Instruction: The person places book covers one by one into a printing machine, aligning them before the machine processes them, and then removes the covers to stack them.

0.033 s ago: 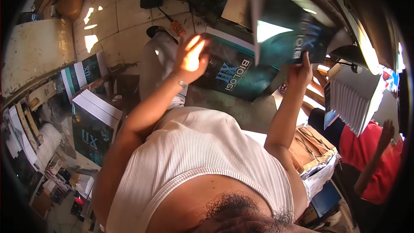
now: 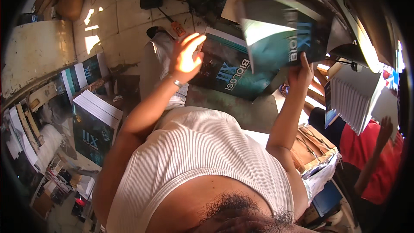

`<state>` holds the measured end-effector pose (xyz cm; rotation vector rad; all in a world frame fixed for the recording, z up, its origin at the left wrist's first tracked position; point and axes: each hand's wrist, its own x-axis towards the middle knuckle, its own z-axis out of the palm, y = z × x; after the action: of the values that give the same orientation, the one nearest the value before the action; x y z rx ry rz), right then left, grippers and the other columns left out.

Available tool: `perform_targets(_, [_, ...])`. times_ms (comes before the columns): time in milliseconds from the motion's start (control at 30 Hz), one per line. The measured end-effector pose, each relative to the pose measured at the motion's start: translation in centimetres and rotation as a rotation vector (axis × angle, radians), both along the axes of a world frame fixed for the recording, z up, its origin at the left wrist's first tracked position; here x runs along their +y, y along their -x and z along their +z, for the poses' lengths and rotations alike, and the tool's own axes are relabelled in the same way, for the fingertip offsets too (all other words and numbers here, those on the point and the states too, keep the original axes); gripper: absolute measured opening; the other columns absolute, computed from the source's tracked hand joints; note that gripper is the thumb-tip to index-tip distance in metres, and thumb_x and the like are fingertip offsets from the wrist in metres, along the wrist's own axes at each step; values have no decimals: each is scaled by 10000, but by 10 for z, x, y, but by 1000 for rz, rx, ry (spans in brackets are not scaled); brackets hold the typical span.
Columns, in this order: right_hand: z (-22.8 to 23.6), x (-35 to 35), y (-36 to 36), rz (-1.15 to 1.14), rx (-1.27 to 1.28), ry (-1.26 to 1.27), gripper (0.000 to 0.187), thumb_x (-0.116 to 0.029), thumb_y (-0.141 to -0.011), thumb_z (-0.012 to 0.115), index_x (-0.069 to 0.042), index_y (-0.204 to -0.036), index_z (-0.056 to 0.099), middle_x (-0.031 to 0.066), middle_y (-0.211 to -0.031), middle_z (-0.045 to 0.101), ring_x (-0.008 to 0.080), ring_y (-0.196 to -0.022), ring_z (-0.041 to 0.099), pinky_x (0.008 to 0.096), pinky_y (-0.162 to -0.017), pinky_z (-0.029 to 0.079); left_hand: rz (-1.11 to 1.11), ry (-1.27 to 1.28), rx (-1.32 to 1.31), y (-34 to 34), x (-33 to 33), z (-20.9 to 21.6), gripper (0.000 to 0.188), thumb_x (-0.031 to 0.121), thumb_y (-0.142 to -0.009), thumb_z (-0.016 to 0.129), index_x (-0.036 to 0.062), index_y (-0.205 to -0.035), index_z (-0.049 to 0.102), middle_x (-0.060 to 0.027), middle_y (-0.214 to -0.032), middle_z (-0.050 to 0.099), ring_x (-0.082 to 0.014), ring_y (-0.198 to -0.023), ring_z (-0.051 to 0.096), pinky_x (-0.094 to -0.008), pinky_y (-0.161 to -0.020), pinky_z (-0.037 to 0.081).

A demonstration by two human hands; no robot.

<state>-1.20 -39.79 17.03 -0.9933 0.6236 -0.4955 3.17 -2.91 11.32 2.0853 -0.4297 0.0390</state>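
My right hand (image 2: 299,76) grips a dark teal softcover book (image 2: 280,34) by its lower edge, thumb on the cover. The book is raised and smeared by motion, with a bright patch of sun on it. Below it, a stack of matching books (image 2: 224,67) lies on the greenish work surface (image 2: 215,105); the raised book hides the stack's right part from me. Next to the stack's left edge, my left hand (image 2: 186,60) is sunlit, its fingers apart and nothing in it. Whether it touches the stack, I cannot tell.
At left stand a pile of the same books (image 2: 92,131) and several more books (image 2: 84,73) behind it. A tall stack of pages or books (image 2: 351,99) is at right, near a person in a red shirt (image 2: 366,159). An orange device (image 2: 177,29) on a cable lies beyond my left hand.
The raised book has shifted left and tilted a little, with my right hand. My left hand has moved slightly left, its fingers now clearer. The other person's hand has shifted slightly.
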Motion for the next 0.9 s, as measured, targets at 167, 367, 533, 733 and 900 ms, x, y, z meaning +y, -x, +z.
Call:
perform_targets(167, [42, 13, 3, 733, 297, 746, 434, -55, -806, 712, 59, -1197, 559, 114, -1043, 664, 172, -949, 624, 297, -850, 484, 193, 53, 133, -3, 46, -37, 427, 123, -849, 641, 79, -1271, 586, -133, -1272, 615, -288, -1142, 593, -367, -974, 461])
perform_targets(367, [28, 87, -20, 1380, 365, 1438, 535, -212, -777, 742, -80, -1261, 559, 202, -1117, 645, 380, -1051, 605, 445, -856, 495, 178, 251, 273, -8, 34, -22, 448, 190, -863, 648, 106, -1297, 576, -156, -1277, 609, -261, -1182, 580, -373, -990, 457])
perform_targets(533, [-5, 110, -14, 1295, 352, 1464, 516, -199, -757, 758, -126, -1232, 570, 173, -1066, 654, 368, -1011, 623, 460, -846, 499, -12, 269, 201, -13, 20, -21, 436, 214, -847, 668, 102, -1263, 604, -110, -1261, 628, -260, -1186, 583, -377, -1003, 451])
perform_targets(733, [-10, 132, 8, 834, 100, 1902, 523, -193, -711, 777, -203, -1210, 621, 56, -1196, 553, 285, -1140, 525, 412, -941, 446, -109, -36, -65, -29, 5, -20, 394, 304, -817, 718, 162, -1181, 666, -77, -1259, 610, -258, -1170, 576, -367, -1024, 428])
perform_targets(900, [-25, 145, 6, 674, 208, 1802, 430, -220, -728, 756, -208, -1150, 672, 24, -1154, 583, 262, -1137, 521, 429, -947, 424, -229, 59, -90, -46, -8, -35, 278, 175, -814, 731, 122, -1087, 714, -132, -1231, 617, -286, -1155, 580, -384, -1003, 458])
